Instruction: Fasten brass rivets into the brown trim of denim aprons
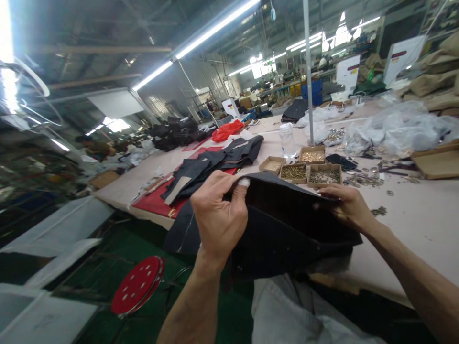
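Note:
Both hands hold up a piece of dark fabric point(272, 243) at the table's front edge, its upper side gaping between them like an opening. My left hand point(220, 210) is closed, pinching the fabric's top left edge between thumb and bent fingers. At the right end my right hand point(346, 203) grips the same edge, its fingertips partly hidden by the cloth. Just beyond the fabric stand small cardboard boxes of metal pieces, among them a box of brass-coloured pieces point(293, 173) and a box of darker pieces point(324, 176).
Dark cut fabric pieces point(195, 172) lie on red cloth to the left. A clear plastic jar point(287, 141) stands near a metal pole point(308, 71). Plastic bags point(401, 126) and loose metal parts cover the right. A red stool point(138, 285) stands on the green floor.

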Action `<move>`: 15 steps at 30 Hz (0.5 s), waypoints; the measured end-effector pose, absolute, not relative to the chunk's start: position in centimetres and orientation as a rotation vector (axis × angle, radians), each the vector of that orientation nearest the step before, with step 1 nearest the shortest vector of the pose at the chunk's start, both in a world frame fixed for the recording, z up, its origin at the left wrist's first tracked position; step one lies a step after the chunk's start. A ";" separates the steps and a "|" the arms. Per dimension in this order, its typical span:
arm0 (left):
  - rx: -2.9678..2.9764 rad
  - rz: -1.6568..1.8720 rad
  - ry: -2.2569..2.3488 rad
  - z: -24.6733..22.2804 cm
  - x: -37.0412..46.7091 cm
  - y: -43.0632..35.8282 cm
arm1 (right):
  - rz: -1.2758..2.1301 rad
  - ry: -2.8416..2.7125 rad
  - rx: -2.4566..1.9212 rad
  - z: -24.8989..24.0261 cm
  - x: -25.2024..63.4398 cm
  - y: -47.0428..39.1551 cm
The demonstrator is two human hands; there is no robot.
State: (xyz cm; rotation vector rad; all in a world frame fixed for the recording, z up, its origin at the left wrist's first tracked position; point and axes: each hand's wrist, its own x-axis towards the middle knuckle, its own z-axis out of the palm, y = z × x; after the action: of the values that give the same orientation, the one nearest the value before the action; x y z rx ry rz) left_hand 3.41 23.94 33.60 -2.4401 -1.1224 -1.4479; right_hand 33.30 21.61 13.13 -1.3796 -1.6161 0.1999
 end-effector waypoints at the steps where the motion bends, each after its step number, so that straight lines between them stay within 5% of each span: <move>1: -2.387 -1.488 -1.124 34.1 2.9 23.7 | 0.191 -1.617 -1.387 13.1 33.5 21.7; 6: -2.243 -1.539 -1.179 34.5 -0.5 22.7 | 0.043 -1.493 -1.319 14.7 35.2 22.6; 15: -2.352 -1.481 -1.478 29.3 -4.9 21.2 | -0.419 -1.506 -1.311 26.1 35.6 25.6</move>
State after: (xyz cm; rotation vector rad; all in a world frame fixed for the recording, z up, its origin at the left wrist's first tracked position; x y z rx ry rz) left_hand -4.90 21.22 29.26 -2.3520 -1.4775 -1.4807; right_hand 35.57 25.62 26.14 -1.3111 -1.5055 -0.4185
